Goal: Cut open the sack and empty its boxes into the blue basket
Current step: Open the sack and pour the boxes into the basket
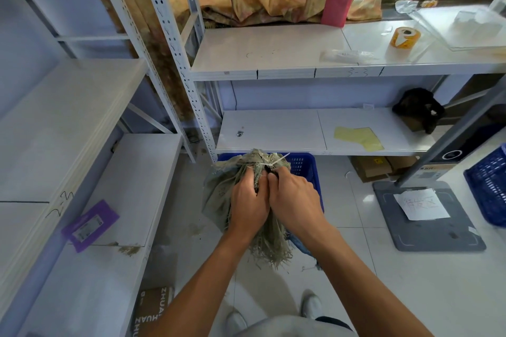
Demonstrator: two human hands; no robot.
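The work area is a storeroom with white steel shelving [273, 128] over a pale tiled floor [356, 268]. The blue basket [301, 163] stands on the floor against the lowest shelf, directly ahead of us. We hold the sack [219, 194] above its near rim.

The sack's long axis runs away from us. The gathered neck, bound by a white zip tie [275, 163], points toward the shelving, and the frayed end [273, 252] hangs toward our feet.

Both hands clench the bunched fabric on our side of the tie. The left hand [250, 200] and right hand [294, 197] sit side by side and touching, equally near the tie. The tie lies just beyond the fingertips, across the sack's axis.

We judge that the next cut belongs at the tie. A dark shape shows between the hands; we cannot tell whether it is a blade. No boxes are visible.
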